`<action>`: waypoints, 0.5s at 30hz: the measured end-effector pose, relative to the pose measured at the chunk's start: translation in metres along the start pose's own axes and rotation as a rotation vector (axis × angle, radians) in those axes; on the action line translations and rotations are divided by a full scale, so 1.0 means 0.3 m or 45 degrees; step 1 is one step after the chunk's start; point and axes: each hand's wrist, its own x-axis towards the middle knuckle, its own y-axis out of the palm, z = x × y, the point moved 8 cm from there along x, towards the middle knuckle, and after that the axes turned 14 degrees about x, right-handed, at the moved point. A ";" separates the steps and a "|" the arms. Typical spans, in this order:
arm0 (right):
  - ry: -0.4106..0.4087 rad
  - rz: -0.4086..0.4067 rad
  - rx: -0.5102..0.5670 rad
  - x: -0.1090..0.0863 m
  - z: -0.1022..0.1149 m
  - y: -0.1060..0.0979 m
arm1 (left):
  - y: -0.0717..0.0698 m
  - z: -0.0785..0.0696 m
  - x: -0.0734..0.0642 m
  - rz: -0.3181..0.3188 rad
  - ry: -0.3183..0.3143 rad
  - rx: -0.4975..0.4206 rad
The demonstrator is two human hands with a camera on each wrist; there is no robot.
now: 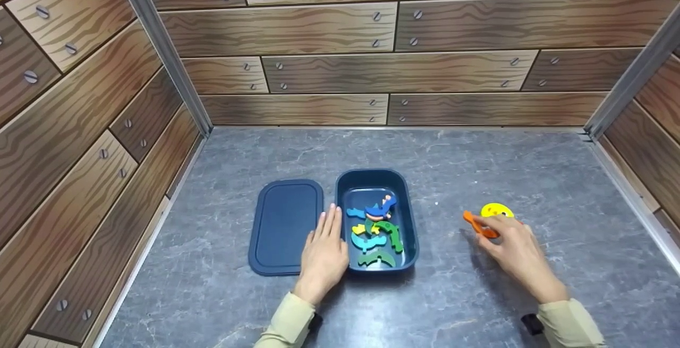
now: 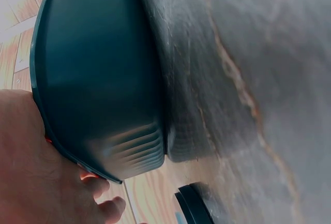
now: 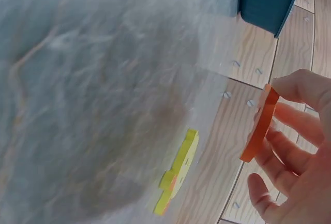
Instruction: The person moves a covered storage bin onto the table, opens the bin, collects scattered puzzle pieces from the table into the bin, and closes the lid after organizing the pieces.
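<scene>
A dark blue box (image 1: 411,231) stands on the table, holding several flat animal-like pieces, among them a green curved piece (image 1: 377,259) and a light blue one (image 1: 367,242). My left hand (image 1: 325,255) rests along its left rim, fingers straight. In the left wrist view the hand lies over the edge of the box (image 2: 103,69). Right of the box, my right hand (image 1: 512,244) pinches an orange piece (image 1: 472,220) between thumb and fingers. The right wrist view shows this orange piece (image 3: 260,125) raised off the table. Just beyond that hand lies a yellow piece (image 1: 495,209), partly hidden by it.
The box's dark blue lid (image 1: 287,226) lies flat to the left, close beside the box. Wood-patterned walls (image 1: 393,71) enclose the grey marbled table (image 1: 451,156) at the back and both sides.
</scene>
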 end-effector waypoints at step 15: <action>-0.160 -0.132 0.075 0.085 0.125 -0.009 | 0.007 0.004 0.001 0.020 -0.010 -0.011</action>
